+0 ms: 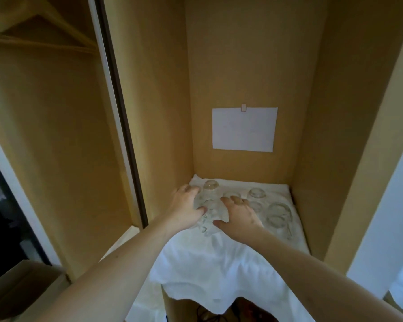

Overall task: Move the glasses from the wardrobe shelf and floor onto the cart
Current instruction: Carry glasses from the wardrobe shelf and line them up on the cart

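- The glasses — clear, seemingly upside down — stand clustered on a white cloth at the back of the wardrobe shelf, below a white sheet of paper fixed to the back wall.
- The glass nearest the front sits below and left of the paper, between the two hands; blur and transparency make its outline hard to read.
- The left hand is curled against that glass's left side, thumb toward the front and fingers reaching round toward the back.
- The right hand has its fingers bent over the right side of the same cluster, thumb low near the cloth; I cannot tell for sure whether it is gripping a second glass or only the one between the hands.
- One glass stands just behind the left hand's fingertips, close to the back-left corner.
- Another glass stands to the right of the right hand, below the paper's right edge, not touched by either hand.
- The cloth covers the shelf from the back wall forward and hangs crumpled over the front edge.
- Left of the paper, beyond a dark vertical sliding-door frame, lies a second wardrobe compartment with wooden hangers at the top.
- A brown cardboard box sits at the lower left, well away from the paper.
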The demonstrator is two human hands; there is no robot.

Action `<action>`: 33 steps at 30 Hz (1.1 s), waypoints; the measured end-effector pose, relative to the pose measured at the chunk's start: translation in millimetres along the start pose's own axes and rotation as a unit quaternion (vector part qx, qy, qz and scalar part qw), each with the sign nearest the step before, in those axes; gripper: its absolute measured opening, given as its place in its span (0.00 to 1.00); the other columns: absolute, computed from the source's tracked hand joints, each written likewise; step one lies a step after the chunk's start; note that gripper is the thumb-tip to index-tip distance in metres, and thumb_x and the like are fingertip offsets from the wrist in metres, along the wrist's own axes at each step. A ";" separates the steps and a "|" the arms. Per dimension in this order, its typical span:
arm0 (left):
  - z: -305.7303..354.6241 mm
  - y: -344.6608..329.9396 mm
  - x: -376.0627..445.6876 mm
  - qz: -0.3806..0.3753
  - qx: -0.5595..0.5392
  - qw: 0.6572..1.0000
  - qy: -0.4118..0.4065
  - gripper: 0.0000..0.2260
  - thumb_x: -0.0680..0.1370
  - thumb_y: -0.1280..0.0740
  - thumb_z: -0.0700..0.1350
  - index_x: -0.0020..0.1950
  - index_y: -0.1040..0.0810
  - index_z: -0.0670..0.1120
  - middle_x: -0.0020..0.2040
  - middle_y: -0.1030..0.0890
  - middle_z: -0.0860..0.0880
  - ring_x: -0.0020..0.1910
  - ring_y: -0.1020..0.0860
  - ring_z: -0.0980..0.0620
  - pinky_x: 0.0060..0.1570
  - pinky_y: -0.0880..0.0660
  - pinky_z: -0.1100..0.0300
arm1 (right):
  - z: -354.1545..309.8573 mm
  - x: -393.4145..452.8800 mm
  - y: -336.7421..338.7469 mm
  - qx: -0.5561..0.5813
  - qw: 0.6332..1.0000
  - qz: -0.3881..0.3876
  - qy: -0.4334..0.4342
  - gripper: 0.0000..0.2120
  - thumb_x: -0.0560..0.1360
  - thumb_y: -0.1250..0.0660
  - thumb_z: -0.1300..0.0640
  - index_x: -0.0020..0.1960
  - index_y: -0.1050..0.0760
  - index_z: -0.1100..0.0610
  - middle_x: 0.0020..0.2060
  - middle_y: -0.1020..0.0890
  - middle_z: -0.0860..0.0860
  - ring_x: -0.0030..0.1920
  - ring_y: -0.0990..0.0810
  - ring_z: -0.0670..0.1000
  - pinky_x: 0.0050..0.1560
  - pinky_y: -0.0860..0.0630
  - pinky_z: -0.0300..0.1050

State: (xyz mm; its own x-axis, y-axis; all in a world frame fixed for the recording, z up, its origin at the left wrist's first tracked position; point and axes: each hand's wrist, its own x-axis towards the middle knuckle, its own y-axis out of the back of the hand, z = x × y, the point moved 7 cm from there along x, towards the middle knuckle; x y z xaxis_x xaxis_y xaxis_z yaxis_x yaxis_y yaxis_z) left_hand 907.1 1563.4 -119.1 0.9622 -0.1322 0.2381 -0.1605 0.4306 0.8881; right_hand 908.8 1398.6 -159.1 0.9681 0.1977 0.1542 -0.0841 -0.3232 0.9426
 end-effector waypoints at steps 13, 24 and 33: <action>18.1 -37.1 58.4 -0.038 -0.013 0.997 -0.071 0.28 0.76 0.32 0.57 0.76 0.31 0.53 0.75 0.31 0.50 0.74 0.34 0.45 0.69 0.32 0.52 | 59.4 21.6 4.5 -0.030 0.995 0.011 -0.091 0.33 0.75 0.34 0.37 0.75 0.36 0.50 0.71 0.29 0.53 0.72 0.33 0.59 0.69 0.31 0.54; 26.9 -91.9 149.7 -0.124 0.028 0.989 -0.076 0.30 0.77 0.33 0.61 0.77 0.34 0.53 0.76 0.33 0.49 0.75 0.35 0.45 0.71 0.33 0.52 | 128.4 95.3 2.4 0.018 0.987 0.025 -0.159 0.36 0.75 0.33 0.36 0.78 0.38 0.49 0.72 0.30 0.52 0.70 0.32 0.57 0.67 0.30 0.51; 36.8 -163.8 210.0 -0.217 0.060 0.971 -0.084 0.29 0.77 0.33 0.60 0.75 0.31 0.52 0.71 0.28 0.47 0.70 0.29 0.45 0.67 0.28 0.51 | 169.3 149.8 -31.2 0.013 0.982 -0.034 -0.184 0.37 0.73 0.30 0.36 0.76 0.35 0.51 0.68 0.27 0.54 0.67 0.28 0.57 0.66 0.28 0.52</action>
State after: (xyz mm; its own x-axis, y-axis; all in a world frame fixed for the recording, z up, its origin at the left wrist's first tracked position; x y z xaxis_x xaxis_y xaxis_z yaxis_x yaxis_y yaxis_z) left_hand 1127.3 1432.3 -200.2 0.8974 -0.4256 -0.1161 0.2169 0.1965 0.9562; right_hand 1096.4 1281.5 -215.5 0.9915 -0.1266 -0.0313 -0.0144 -0.3450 0.9385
